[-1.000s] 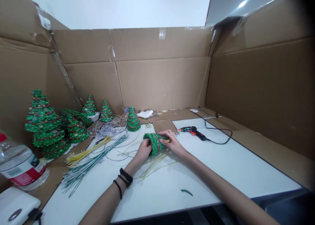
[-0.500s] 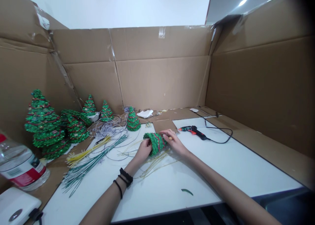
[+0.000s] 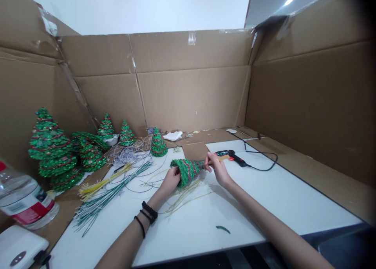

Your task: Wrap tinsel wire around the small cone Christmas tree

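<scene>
White table (image 3: 182, 237): tree (image 3: 188, 171) tilted on its side, wide end gripped by left hand (image 3: 171, 179), tip toward right hand (image 3: 217, 170), fingers pinching tan tool (image 3: 225, 157).

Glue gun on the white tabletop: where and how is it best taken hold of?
Likely best by the black handle, coming from the near right. The glue gun lies with its front end toward the right hand, so the handle slants away, right and nearer the person. The cord leaves the handle's end, so grip just ahead of it.
</scene>
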The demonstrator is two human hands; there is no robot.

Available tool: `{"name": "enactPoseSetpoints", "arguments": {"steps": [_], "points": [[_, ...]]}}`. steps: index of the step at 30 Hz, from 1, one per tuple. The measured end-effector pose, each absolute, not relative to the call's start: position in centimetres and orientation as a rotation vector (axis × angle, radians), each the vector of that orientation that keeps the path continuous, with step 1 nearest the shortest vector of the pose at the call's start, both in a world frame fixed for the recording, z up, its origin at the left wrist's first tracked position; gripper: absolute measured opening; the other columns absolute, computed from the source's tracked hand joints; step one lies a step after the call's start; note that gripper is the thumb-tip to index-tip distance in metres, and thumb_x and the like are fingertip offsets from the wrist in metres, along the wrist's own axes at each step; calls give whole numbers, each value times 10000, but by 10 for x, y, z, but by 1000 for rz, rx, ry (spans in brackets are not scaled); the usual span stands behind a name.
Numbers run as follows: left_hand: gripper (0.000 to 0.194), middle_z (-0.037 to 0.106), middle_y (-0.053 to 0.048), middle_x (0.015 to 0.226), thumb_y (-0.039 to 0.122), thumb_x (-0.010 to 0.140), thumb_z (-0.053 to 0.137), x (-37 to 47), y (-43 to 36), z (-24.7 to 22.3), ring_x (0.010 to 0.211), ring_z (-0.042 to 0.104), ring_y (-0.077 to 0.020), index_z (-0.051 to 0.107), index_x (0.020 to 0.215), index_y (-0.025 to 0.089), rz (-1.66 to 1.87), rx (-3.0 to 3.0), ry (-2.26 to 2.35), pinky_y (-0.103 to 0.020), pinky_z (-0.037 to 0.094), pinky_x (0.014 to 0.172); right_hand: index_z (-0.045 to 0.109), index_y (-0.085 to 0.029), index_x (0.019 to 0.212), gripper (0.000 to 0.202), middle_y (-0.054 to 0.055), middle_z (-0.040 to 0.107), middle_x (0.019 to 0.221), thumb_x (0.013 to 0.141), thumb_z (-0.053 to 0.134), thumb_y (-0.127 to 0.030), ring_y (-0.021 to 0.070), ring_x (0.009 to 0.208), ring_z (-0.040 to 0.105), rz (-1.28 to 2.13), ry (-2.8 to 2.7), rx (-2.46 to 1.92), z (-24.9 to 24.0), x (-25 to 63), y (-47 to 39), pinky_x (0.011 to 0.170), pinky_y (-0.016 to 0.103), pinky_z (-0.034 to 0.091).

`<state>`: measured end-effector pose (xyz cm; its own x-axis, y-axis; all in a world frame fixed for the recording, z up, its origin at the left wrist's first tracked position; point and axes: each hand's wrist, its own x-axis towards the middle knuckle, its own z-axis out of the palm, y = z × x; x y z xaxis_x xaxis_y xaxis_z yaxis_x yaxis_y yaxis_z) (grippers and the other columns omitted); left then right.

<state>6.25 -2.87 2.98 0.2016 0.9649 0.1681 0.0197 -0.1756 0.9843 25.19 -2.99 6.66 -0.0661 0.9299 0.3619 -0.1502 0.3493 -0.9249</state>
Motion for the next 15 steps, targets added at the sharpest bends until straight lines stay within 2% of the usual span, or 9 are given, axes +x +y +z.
{"name": "enactPoseSetpoints", "arguments": {"steps": [15], "points": [[212, 703, -85, 923, 176, 707, 573, 64, -32, 35, 847, 617, -221, 669, 885, 113, 1169, 1505, 982, -349, 458, 835, 508, -191, 595, 439, -49, 412, 415, 825, 458, -561, 108, 427, 408, 1119, -1410, -790, 66, 247, -32, 523, 261, 370]]}}
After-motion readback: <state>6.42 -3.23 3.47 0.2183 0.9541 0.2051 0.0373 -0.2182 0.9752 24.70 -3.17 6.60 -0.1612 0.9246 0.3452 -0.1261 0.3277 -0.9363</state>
